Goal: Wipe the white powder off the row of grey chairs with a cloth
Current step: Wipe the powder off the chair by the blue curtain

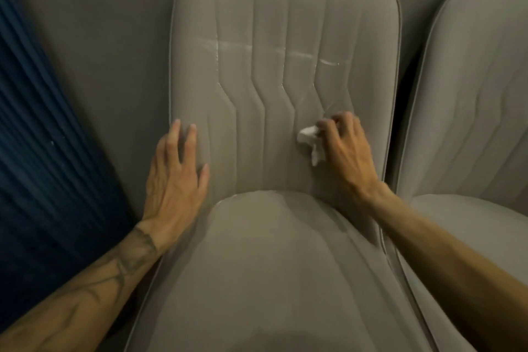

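Two grey chairs (285, 23) (471, 80); right hand (343, 148), grip curled, pinches one cloth (310, 140); left hand (174, 180) flat.

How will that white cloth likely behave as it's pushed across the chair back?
Probably floppy: the cloth is crumpled, with a tail drooping from the right hand. Likely light, since a mere pinch holds it. It may bunch in the stitched grooves of the chair.

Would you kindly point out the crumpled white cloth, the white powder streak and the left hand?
Crumpled white cloth (308, 135), head view, bunched top fold.
White powder streak (329, 62), head view, its right end.
Left hand (174, 180), head view, its back.
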